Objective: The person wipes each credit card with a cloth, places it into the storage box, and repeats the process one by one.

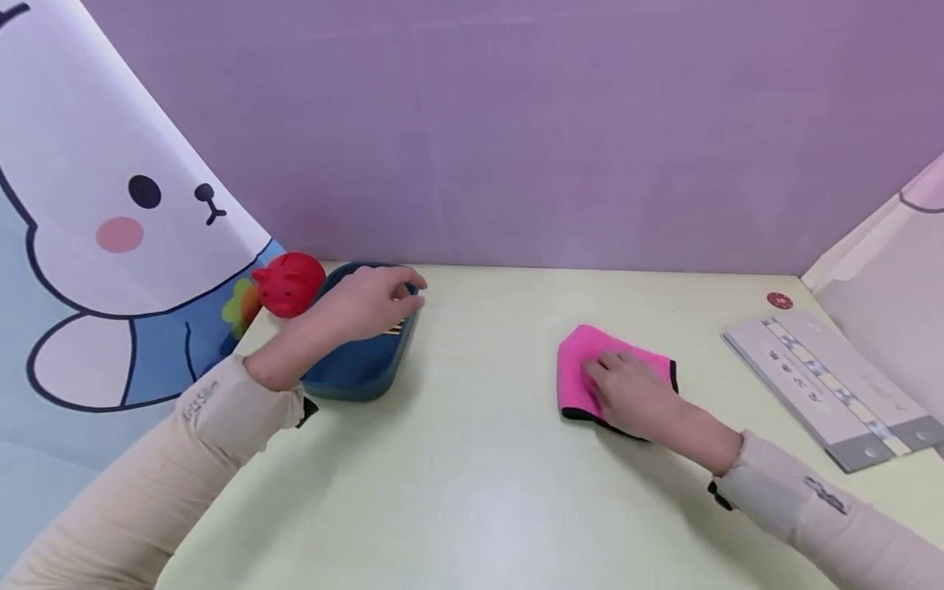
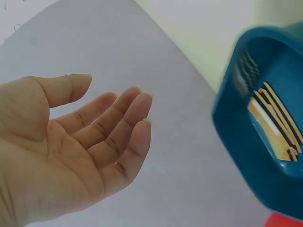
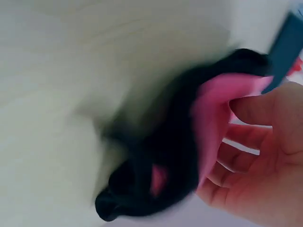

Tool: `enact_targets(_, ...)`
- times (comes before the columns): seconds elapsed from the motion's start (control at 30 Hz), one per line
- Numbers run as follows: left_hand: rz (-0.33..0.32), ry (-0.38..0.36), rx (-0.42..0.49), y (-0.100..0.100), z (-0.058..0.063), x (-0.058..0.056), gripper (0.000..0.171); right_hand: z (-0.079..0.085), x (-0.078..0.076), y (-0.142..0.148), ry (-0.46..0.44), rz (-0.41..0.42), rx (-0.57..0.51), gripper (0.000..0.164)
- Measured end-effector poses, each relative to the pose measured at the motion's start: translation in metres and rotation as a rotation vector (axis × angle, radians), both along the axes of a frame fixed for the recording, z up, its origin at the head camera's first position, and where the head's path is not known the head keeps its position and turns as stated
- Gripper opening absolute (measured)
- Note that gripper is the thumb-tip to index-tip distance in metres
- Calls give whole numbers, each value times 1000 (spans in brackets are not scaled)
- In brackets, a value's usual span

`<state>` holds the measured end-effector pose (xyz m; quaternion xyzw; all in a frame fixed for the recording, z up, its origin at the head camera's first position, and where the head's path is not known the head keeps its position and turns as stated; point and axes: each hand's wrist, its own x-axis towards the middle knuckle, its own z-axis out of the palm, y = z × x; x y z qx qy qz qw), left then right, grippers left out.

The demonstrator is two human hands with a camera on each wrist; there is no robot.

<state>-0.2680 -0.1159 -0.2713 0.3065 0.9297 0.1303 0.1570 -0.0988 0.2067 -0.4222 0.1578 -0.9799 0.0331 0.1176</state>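
Note:
My right hand (image 1: 636, 395) pinches a pink cloth piece with black edging (image 1: 578, 360) between thumb and fingers, low over the table. In the right wrist view, the cloth's black edge (image 3: 182, 118) hangs in blurred folds. At the left, my left hand (image 1: 365, 303) hovers above a dark blue bin (image 1: 350, 381), its fingers loosely bent and nothing between them. Inside the bin, the left wrist view shows several thin sticks (image 2: 284, 113) in tan and black beside a pale strip (image 2: 267, 120).
A red piggy bank (image 1: 289, 284) stands left of the bin. On the right lie a grey box-like booklet (image 1: 829, 385) and a small red chip (image 1: 779, 301). A purple backdrop (image 1: 516, 147) rises behind the pale table (image 1: 472, 475).

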Motion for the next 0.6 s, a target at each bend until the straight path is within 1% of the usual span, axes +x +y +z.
enact_targets(0.07, -18, 2, 6, 4, 1, 5, 44, 1, 1, -2, -89, -17, -12, 22)
enact_targets(0.17, -34, 10, 9, 6, 1, 12, 42, 1, 5, -2, -162, -57, -10, 18)
enact_targets(0.23, -40, 20, 5, 5, 1, 15, 41, -1, 7, -2, -172, -75, 18, 11)
enact_targets(0.33, -44, 14, -3, 3, -1, 17, 40, -6, 9, -2, -148, -55, 85, 11)
enact_targets(0.37, -44, 11, -6, 2, -2, 17, 40, -9, 9, -2, -134, -42, 102, 13)
enact_targets(0.43, -44, -2, -10, 1, -4, 17, 40, -13, 10, -1, -110, -18, 124, 25)
enact_targets(0.5, -46, -13, -15, 1, -6, 18, 40, -16, 11, 1, -93, -5, 113, 37)
enact_targets(0.6, -56, -30, -20, 1, -9, 18, 40, -18, 12, 1, -111, -23, 102, 48)
